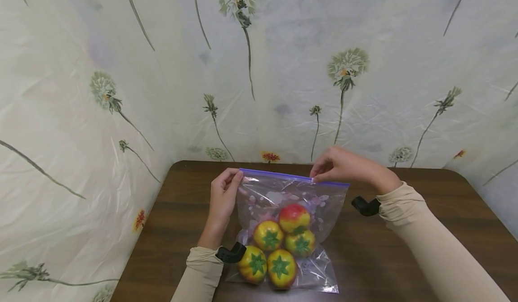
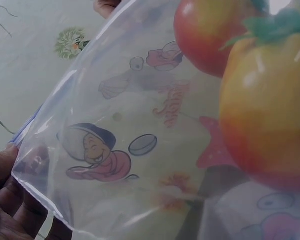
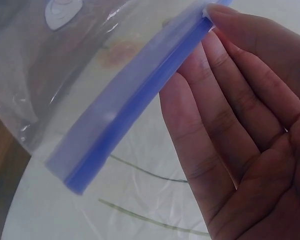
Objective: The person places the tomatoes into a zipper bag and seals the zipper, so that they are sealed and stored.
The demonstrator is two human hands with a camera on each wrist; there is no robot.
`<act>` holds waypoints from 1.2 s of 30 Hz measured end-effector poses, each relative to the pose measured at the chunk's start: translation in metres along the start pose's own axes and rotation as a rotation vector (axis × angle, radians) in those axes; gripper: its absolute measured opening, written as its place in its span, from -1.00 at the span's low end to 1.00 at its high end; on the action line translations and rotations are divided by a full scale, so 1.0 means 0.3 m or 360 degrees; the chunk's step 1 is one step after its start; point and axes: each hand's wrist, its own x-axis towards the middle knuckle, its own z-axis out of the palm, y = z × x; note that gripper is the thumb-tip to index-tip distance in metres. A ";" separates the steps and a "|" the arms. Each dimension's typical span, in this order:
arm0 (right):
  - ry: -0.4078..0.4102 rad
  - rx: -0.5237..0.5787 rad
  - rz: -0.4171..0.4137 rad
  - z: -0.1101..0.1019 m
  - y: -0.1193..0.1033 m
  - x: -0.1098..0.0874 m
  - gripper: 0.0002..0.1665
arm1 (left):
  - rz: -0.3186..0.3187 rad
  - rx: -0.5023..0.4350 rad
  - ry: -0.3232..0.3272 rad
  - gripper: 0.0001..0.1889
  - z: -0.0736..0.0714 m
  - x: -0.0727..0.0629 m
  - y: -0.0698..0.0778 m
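Note:
A clear zip bag [image 1: 329, 212] with a purple top strip [image 1: 279, 176] and printed cartoon figures holds several toy fruits, yellow and red with green leaf tops, such as the front one [image 1: 282, 268]. My left hand [image 1: 224, 191] pinches the bag's upper left corner between thumb and fingers. Toward the right part of the strip, my right hand [image 1: 340, 167] pinches the small white slider [image 1: 313, 180]. In the right wrist view, thumb and fingertips [image 3: 225, 17] meet at that slider, and the strip's free end [image 3: 80, 182] slants down to the left.
A dark brown wooden table [image 1: 404, 248] lies under the bag. Behind and to the left hangs a pale sheet [image 1: 283, 68] printed with dandelions, meeting the table's back edge. Black wrist cameras [image 1: 366, 206] sit at both cuffs.

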 end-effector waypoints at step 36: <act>-0.0035 0.0027 0.0069 -0.032 0.050 -0.059 -0.91 | -0.0046 0.0004 0.0041 -0.80 -0.017 0.016 -0.007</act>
